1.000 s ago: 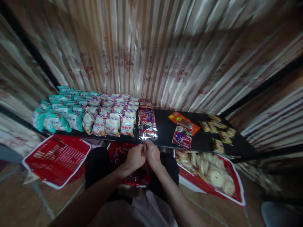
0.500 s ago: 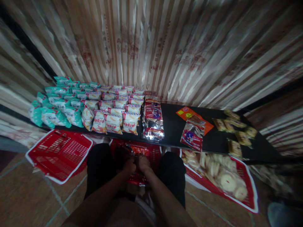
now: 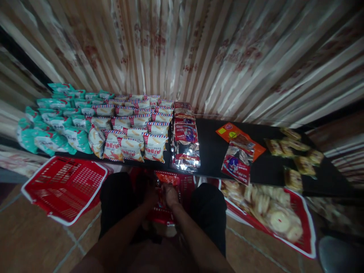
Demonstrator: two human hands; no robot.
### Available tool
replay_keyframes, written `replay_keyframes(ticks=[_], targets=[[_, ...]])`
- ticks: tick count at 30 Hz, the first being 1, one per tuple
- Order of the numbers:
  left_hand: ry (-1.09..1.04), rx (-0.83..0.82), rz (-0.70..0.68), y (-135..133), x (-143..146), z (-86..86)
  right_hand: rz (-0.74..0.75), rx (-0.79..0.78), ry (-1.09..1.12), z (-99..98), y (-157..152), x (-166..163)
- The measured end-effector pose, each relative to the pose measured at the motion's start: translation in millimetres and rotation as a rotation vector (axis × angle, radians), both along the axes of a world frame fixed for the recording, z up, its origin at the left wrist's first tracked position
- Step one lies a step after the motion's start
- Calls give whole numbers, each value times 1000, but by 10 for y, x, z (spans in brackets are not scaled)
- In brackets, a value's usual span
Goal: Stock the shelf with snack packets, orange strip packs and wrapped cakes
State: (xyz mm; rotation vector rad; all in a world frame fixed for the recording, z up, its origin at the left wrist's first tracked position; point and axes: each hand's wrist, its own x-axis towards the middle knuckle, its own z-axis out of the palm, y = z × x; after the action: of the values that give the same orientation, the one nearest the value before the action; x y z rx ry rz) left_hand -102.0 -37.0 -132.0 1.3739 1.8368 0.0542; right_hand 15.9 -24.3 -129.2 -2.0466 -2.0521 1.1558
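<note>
Both my hands are down in a red basket (image 3: 186,185) that stands on the floor between my knees. My right hand (image 3: 170,195) is curled, its fingers closed on a red packet (image 3: 167,177) lying in the basket. My left hand (image 3: 149,191) is beside it, deep in shadow, and its fingers do not show. Just above the basket runs a black shelf (image 3: 210,155), with a row of red and silver packets (image 3: 184,140) straight ahead of my hands.
On the shelf lie teal packets (image 3: 57,129) at the left, white snack bags (image 3: 133,134), an orange packet (image 3: 239,136), a red packet (image 3: 237,165) and small biscuit packs (image 3: 295,157). An empty red basket (image 3: 65,185) sits on the left. Another basket (image 3: 308,235), holding round pastries, sits on the right. A striped curtain hangs behind.
My hands have dropped from the shelf's front edge down into the basket between my knees. The view has tilted slightly downward.
</note>
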Motion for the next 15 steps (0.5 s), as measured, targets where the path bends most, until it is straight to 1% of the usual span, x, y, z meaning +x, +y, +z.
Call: replay_keyframes(ticks=[3,7,11,15], targets=[[23,-20,-67,46,-71,-29,15,18,58,34,-16,10],[-4,-93,-131,116,-167,-11,45,76,138,213,-4,53],[-79,-72,-168,166,-237,135,56,148,170,488,43,102],[-229,39,-198,142,-297,359,80,236,178,818,75,129]])
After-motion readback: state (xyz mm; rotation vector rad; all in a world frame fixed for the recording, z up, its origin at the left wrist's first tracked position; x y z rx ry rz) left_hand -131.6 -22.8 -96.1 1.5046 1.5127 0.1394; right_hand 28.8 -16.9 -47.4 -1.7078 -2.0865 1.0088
